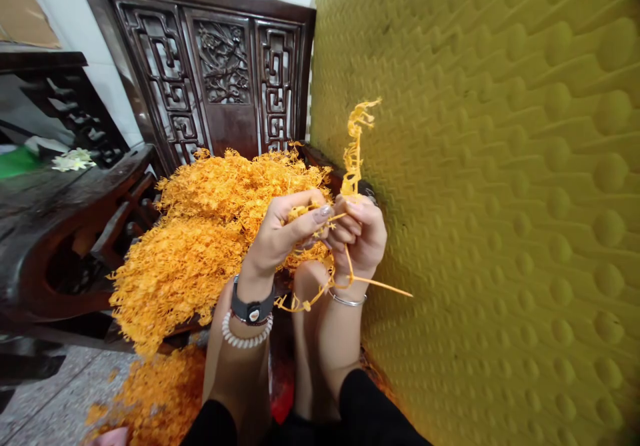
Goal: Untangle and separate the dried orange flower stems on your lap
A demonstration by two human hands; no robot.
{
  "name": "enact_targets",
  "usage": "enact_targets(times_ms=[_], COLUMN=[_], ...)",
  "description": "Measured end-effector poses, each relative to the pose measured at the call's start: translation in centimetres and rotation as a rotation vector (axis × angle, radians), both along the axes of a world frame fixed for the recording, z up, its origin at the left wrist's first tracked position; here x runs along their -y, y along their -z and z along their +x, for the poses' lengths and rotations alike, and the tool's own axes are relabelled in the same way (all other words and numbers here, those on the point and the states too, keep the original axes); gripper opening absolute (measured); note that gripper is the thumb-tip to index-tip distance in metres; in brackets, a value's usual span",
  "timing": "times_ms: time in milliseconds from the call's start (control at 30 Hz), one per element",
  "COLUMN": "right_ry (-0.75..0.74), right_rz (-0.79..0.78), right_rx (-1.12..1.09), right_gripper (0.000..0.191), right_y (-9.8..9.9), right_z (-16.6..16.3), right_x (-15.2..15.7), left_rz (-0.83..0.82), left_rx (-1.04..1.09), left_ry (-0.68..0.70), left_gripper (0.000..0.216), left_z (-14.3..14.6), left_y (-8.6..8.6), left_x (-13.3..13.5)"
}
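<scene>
My left hand [283, 236] is closed in a pinch on an orange plastic sprig [303, 211]. My right hand [361, 236] is closed around a tall orange plastic stem [353, 153] that sticks up above the fist, with thin stalks poking out below toward the right. The two hands touch at the fingertips, just above my knees. A large heap of the same orange plastic sprigs [200, 239] lies on the dark wooden bench [60, 233] right behind my left hand. The left wrist wears a watch and a bead bracelet, the right a thin bangle.
A yellow embossed foam sheet [500, 199] stands close on the right, filling that side. A carved dark wood chair back [215, 73] rises behind the heap. More orange sprigs [150, 393] lie on the grey floor at lower left. White flowers [74, 161] sit on a dark surface at far left.
</scene>
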State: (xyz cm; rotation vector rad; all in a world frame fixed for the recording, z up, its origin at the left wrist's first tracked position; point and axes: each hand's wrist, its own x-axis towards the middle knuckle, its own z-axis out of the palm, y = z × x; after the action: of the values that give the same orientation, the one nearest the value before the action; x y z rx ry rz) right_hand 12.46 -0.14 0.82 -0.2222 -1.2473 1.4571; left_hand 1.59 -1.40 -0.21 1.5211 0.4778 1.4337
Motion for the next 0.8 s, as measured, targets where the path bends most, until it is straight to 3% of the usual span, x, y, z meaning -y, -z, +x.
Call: enact_targets(times_ms=[133, 233, 300, 367, 433, 500, 633, 800], right_ry=[-0.064, 0.003, 0.103, 0.152, 0.142, 0.14, 0.197, 0.305], right_rz=[0.048, 0.119, 0.194, 0.268, 0.288, 0.242, 0.129, 0.169], right_rx=[-0.077, -0.242, -0.365, -0.368, -0.228, -0.047, 0.149, 0.348], right_gripper=[0.05, 0.048, 0.046, 0.046, 0.045, 0.043, 0.039, 0.039], right_y=[-0.1, -0.2, -0.3, -0.4, -0.4, -0.2, 0.1, 0.1], right_z=[-1.4, -1.9, -1.4, -0.4, 0.6, 1.1, 0.5, -0.7], right_x=[0.6, 0.7, 0.5, 0.3, 0.2, 0.2, 0.5, 0.8], left_rz=[0.062, 0.148, 0.2, 0.258, 0.287, 0.261, 0.168, 0.166], left_rx=[-0.002, -0.04, 0.101, 0.38, 0.578, 0.604, 0.624, 0.516], left_ry=[-0.078, -0.305, -0.427, -0.395, -0.297, -0.262, -0.319, -0.203], left_gripper=[0.033, 0.038, 0.041, 0.039, 0.037, 0.032, 0.019, 0.011], left_z=[0.0, -0.7, -1.8, -3.1, -4.4, -5.3, -5.5, -4.0], left_y=[0.2, 0.4, 0.5, 0.5, 0.5, 0.5, 0.4, -0.6], left_x=[0.3, 0.1, 0.0, -0.1, -0.1, -0.2, -0.3, 0.3])
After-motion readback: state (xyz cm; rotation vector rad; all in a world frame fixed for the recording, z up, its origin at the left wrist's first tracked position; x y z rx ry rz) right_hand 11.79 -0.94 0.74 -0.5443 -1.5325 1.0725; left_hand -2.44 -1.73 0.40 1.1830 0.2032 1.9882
